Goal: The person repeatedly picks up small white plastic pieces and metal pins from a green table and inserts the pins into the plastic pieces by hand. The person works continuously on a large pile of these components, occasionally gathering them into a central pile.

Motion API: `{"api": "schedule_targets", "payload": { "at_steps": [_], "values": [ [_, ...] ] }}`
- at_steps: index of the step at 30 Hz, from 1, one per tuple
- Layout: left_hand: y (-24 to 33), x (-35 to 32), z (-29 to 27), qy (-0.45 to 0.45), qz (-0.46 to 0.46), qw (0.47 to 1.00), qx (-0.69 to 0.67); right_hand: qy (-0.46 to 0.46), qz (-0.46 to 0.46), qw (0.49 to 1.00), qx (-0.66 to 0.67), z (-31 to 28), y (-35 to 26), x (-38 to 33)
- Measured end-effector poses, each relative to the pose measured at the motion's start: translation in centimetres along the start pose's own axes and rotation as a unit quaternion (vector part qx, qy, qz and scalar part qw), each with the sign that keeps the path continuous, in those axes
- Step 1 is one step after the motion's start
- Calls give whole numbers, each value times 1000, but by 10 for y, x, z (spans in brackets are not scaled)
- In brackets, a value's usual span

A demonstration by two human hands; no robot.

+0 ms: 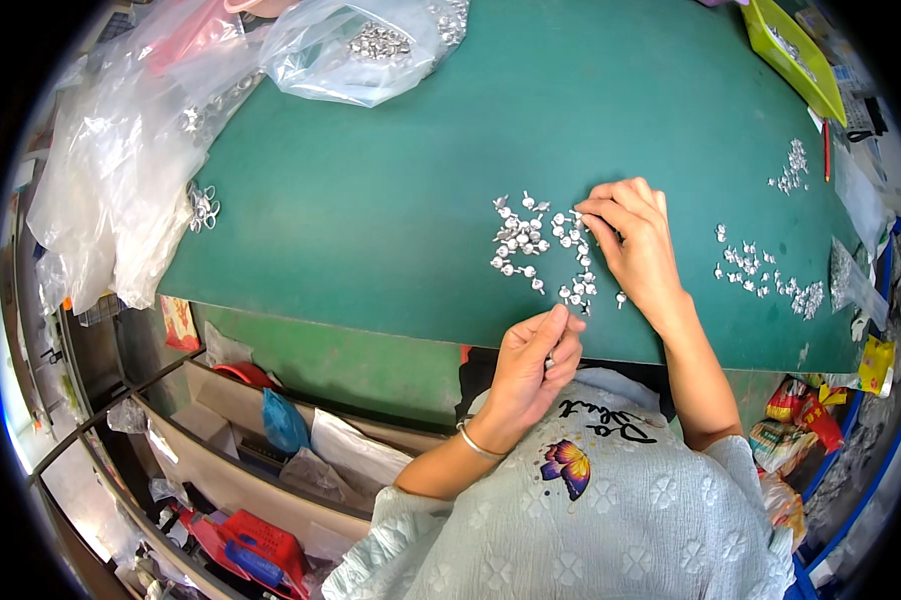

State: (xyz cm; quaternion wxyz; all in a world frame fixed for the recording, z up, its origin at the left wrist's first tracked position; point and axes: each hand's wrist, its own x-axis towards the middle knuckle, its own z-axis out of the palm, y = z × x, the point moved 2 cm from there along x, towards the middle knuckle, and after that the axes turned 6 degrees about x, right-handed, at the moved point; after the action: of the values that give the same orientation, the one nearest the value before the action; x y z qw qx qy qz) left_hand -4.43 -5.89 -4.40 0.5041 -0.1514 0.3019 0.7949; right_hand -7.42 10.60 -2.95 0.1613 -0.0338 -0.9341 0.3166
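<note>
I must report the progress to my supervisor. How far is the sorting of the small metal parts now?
Two groups of small metal parts already lie set apart right of the hands. In hand: the right hand picks at the middle pile, while the left hand grips a few pieces at the table edge. Left: most of that pile, and the clear bag of parts at the far edge.
</note>
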Motion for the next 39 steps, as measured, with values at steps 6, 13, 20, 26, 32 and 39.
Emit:
{"api": "schedule_targets", "payload": {
  "at_steps": [6,13,20,26,32,39],
  "values": [
    [3,0,-2,4,15,1000,5,16,-5,999,41,-4,0,-4],
    [14,2,12,58,127,984,112,5,-21,981,195,-38,-41,-28],
    [16,-6,24,40,171,964,200,29,-75,984,158,-49,-57,-37],
    [16,-11,29,30,194,957,215,50,-65,981,176,-54,-64,-40],
    [16,-15,35,29,228,939,256,47,-71,977,195,-57,-61,-45],
    [14,-14,36,18,244,936,254,54,-67,974,209,-60,-61,-48]
  ]
}}
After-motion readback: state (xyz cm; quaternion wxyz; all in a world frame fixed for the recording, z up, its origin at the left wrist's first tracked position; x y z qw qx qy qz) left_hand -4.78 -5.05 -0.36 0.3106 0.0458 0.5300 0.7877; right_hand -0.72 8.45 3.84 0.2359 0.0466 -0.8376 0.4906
